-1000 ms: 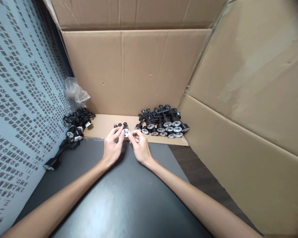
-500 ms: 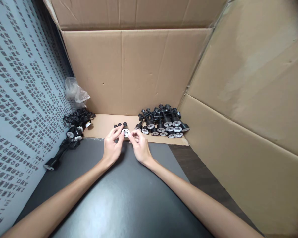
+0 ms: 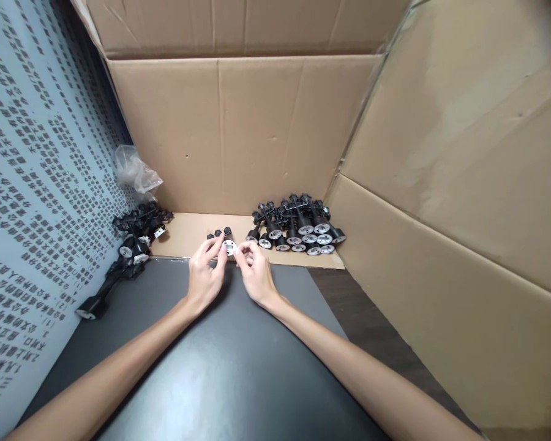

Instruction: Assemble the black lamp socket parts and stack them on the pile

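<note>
Thumb and fingers of the left hand (image 3: 204, 272) are drawn nearly together on the left edge of a round white disc (image 3: 229, 247), with just the thickness of its rim between them. At the opposite edge, the thumb of the right hand (image 3: 257, 274) touches the rim, its fingers curled in close; I cannot tell whether they pinch the disc or only lean on it. The disc's face, which has small dark openings, is turned toward the viewer, between the two hands and above the near edge of a cardboard strip (image 3: 188, 229).

Just beyond the left fingertips are three small black knobs (image 3: 228, 231) in a row. To the right, near the right hand, black stands (image 3: 305, 225) are stacked on the strip, many with round white ends facing outward. Well apart on the left lies a jumble of black parts (image 3: 140, 220), with a clear plastic bag (image 3: 136, 171) behind it and one black piece (image 3: 92, 306) lying nearer. Both forearms cross a dark grey mat (image 3: 220, 373). Cardboard walls (image 3: 248, 128) rise behind and to the right; a printed sheet (image 3: 22, 202) covers the left side.
</note>
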{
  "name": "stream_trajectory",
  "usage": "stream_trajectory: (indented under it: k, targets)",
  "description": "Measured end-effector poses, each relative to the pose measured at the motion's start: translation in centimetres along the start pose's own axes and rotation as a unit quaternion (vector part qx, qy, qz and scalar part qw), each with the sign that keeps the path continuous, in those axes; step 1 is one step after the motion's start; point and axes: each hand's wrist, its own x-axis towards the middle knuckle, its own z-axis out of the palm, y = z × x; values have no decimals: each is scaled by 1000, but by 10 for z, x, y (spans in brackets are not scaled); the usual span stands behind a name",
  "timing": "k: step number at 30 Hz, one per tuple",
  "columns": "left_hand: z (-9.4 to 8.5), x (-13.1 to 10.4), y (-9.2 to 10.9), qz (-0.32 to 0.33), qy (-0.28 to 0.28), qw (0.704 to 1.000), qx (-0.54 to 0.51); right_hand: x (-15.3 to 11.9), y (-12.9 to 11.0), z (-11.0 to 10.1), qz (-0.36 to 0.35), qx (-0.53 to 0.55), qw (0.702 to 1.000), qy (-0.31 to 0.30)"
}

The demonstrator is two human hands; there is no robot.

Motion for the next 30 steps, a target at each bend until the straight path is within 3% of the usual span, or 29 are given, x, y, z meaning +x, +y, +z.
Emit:
stream_trajectory:
  k: [8,20,30]
  targets:
    - [-1,1,0,13,25,999,15,0,-2,0,-15,-12,1000,-1]
    - [-1,1,2,-36,43,998,-33,-1,-2,0,-15,-19,1000,-16]
    - [-10,11,-2,26,29,999,6,-1,-3,0,-20,-26,999,-11]
